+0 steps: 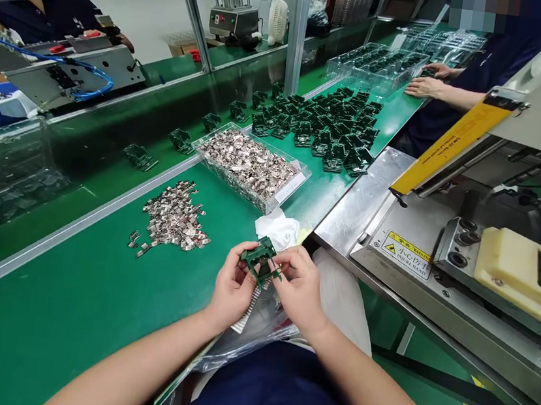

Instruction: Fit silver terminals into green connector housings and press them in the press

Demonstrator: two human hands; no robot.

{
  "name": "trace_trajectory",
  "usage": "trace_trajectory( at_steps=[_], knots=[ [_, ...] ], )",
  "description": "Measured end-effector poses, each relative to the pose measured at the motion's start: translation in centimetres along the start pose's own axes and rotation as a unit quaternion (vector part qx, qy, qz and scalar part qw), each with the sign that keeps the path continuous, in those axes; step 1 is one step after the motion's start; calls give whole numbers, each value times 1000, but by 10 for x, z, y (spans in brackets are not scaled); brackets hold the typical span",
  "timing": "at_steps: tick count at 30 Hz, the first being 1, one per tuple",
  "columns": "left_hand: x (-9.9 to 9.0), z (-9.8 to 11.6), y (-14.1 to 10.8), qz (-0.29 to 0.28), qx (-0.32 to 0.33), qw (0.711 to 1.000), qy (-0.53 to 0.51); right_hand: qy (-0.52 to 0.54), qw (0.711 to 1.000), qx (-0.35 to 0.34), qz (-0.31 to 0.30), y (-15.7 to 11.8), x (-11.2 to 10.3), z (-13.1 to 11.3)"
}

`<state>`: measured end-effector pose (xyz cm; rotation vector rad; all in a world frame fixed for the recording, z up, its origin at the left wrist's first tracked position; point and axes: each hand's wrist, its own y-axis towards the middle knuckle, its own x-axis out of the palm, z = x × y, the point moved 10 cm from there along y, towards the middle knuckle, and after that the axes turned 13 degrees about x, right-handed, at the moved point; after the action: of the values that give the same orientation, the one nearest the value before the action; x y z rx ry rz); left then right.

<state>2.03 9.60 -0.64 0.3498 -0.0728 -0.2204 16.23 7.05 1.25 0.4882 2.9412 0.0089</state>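
My left hand is closed on the left side of a dark green plastic frame, held up near the table's edge. At its right side my right hand pinches, its fingertips against the frame; whether a small part is also between them I cannot make out. Below the frame hangs a strip of small metal pieces, partly hidden by my hands. A crumpled white cloth lies just beyond. Farther off, a clear tray is filled with small metal clips, and a loose pile of metal clips lies to the left.
Many similar green frames are heaped behind the tray. A press machine with a yellow guard stands at right. Beyond it, a co-worker's hands rest by clear trays. A metal rail runs along the left.
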Motion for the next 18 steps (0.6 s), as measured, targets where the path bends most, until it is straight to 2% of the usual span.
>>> trace_trajectory(
  at_steps=[3, 4, 6, 8, 9, 11, 13, 14, 15, 16, 18],
  knots=[
    [3, 2, 0, -3, -7, 1000, -2, 9, 1000, -11, 10, 0, -21, -5],
    [7, 3, 0, -15, -10, 1000, -1, 0, 1000, -25, -7, -1, -28, -10],
    [22, 9, 2, -64, -7, 998, 9, -31, 994, -63, -83, -7, -37, -21],
    [50, 22, 5, -151, 11, 988, 23, -66, 982, -103, -143, -20, -54, -32],
    [68, 29, 7, -209, 20, 977, 24, -77, 979, -121, -144, -28, -69, -36],
    [112, 45, 6, -340, 34, 940, 3, -89, 980, -143, -101, -44, -111, -43],
    [157, 64, 8, -445, 62, 893, -30, -82, 988, -134, -3, -60, -168, -42],
    [178, 75, 13, -472, 87, 877, -39, -66, 986, -127, 83, -71, -205, -41],
    [200, 86, 21, -477, 120, 870, -42, -41, 972, -126, 195, -85, -246, -40],
    [222, 96, 32, -469, 160, 868, -40, -6, 937, -133, 323, -106, -290, -37],
    [270, 114, 50, -440, 238, 865, -35, 59, 822, -143, 548, -157, -360, -25]
  ],
)
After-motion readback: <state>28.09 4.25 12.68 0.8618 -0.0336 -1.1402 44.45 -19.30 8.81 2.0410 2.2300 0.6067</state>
